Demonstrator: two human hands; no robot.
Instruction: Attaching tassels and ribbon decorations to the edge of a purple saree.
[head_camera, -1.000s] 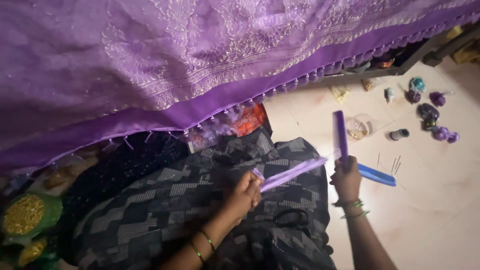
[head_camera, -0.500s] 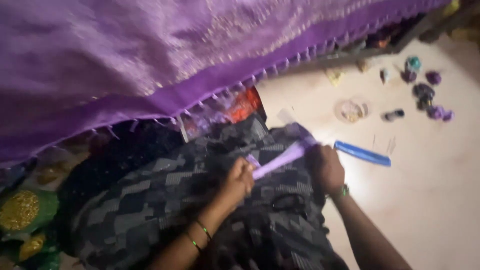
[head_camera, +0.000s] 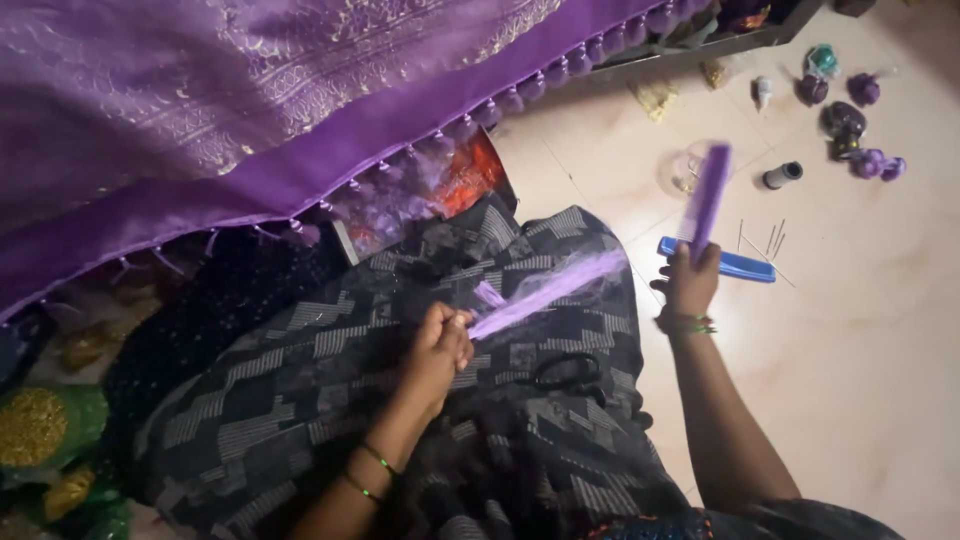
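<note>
Purple thread bundle (head_camera: 545, 290) held taut over the patterned lap cloth (head_camera: 420, 400).
One end is pinched by left hand (head_camera: 440, 345) fingers; a purple comb (head_camera: 706, 200) is gripped upright by right hand (head_camera: 690, 285), right of the bundle, above a blue comb (head_camera: 735, 265) on the floor.

Home floor (head_camera: 880, 330), purple sari (head_camera: 200, 110) tasselling

The tuft (head_camera: 545, 290) is a loose bundle of purple threads, pinched at one end, fanning up and rightward over the dark patterned lap; blurred at its spread tip; the comb (head_camera: 707, 200) is purple, narrow, held upright above the pale floor, well apart from the tuft.
</note>
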